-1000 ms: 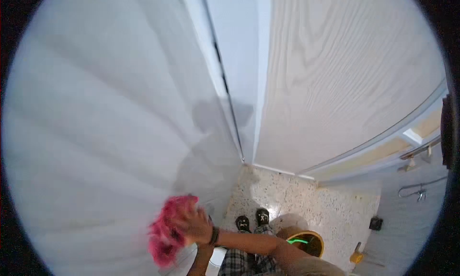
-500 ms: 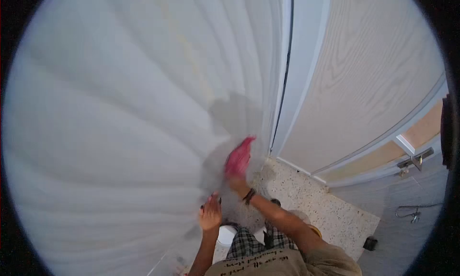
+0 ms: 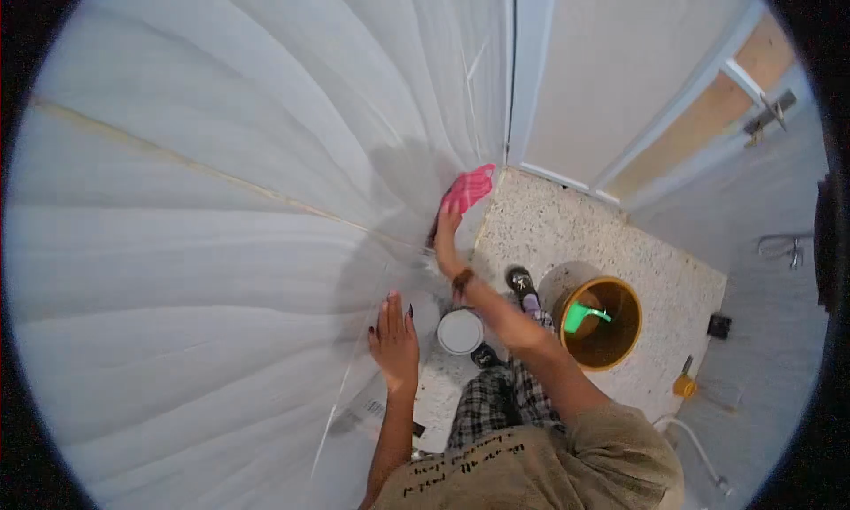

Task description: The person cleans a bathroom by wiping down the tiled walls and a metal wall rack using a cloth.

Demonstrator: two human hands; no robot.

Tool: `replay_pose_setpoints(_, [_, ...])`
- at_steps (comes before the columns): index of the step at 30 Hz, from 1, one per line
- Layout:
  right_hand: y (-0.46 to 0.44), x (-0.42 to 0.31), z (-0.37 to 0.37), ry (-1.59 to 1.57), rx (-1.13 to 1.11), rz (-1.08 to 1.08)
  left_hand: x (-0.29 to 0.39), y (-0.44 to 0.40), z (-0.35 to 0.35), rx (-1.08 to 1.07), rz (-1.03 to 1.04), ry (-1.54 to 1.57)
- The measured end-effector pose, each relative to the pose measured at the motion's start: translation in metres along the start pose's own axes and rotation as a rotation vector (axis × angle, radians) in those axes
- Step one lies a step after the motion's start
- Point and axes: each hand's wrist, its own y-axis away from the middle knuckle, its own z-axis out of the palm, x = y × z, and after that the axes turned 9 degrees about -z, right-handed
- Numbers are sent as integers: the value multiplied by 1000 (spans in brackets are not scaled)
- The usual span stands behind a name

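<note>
My right hand [image 3: 448, 224] presses a pink cloth [image 3: 469, 189] against the pale marbled wall [image 3: 266, 271], low down near the door frame. The fingers lie over the cloth's lower end, and a dark band circles that wrist. Flat on the same wall rests my left hand [image 3: 393, 337], its fingers stretched out and holding nothing. A round white lid or bucket top [image 3: 460, 332] shows between my forearms, beside my shoe.
Right of my legs stands a brown bucket [image 3: 634, 311] with a green dipper [image 3: 584, 316] inside, on the speckled floor [image 3: 522, 218]. A closed-looking door [image 3: 584, 85] is ahead. A tap [image 3: 795, 251] and a yellow-handled item [image 3: 684, 384] are at the right wall.
My view has tilted and shifted, bringing the brown bucket into sight. My right hand has moved with the pink cloth along the wall toward the door corner. My left hand stays on the wall.
</note>
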Motion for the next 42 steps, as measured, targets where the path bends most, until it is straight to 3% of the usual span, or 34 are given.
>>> replay_pose_setpoints(3, [-38, -144, -50, -246, 135, 142, -8, 7, -10, -77, 3, 46])
replay_pose_setpoints(5, [-32, -187, -47, -125, 44, -164, 2, -9, -7, -99, -6, 139])
replay_pose_setpoints(8, [34, -192, -48, -246, -74, -428, 5, 5, 14, -148, -14, 181])
replay_pose_setpoints(9, [49, -173, -58, -241, -144, -447, 2, 10, 23, -91, 54, -48])
replay_pose_setpoints(10, [67, -146, -58, -410, -153, -174, -2, 16, 33, -80, 34, -60])
replay_pose_setpoints(12, [83, -66, -49, -504, -127, 87, 0, 47, 64, -56, -34, -82])
replay_pose_setpoints(15, [50, 74, -23, -312, 21, 114, 21, 89, 91, -110, -168, -80])
replay_pose_setpoints(17, [17, 132, -4, -195, 134, 123, 36, 117, 129, -45, -62, -44])
replay_pose_setpoints(19, [-4, 56, -22, -180, 93, -27, 52, 138, 160, -7, 7, -22])
replay_pose_setpoints(22, [34, -8, -23, 120, 196, -708, 81, 131, 183, -20, 75, -63])
replay_pose_setpoints(24, [74, 61, -8, 26, 122, -521, 97, 112, 175, -86, 110, -163])
replay_pose_setpoints(28, [95, 279, 35, -79, 94, 277, 100, 107, 171, -65, 140, -193])
replay_pose_setpoints(34, [-7, 279, -15, -685, 140, 375, 88, 134, 185, -108, 177, -197])
replay_pose_setpoints(35, [-25, 252, -33, -587, -35, 173, 87, 135, 187, -116, 166, -178])
replay_pose_setpoints(36, [-35, 215, -37, -409, -17, -27, 92, 133, 190, -118, 155, -152])
replay_pose_setpoints(37, [-44, 178, -42, -218, 33, -213, 94, 133, 194, -70, 142, -118])
replay_pose_setpoints(38, [-36, 157, -22, 50, 264, -384, 97, 133, 197, -25, 128, -83])
replay_pose_setpoints(40, [-35, 193, -12, 60, 344, -396, 105, 134, 201, 30, 103, -42])
replay_pose_setpoints(42, [-41, 278, -15, -269, 107, -119, 115, 133, 210, 61, 76, -33])
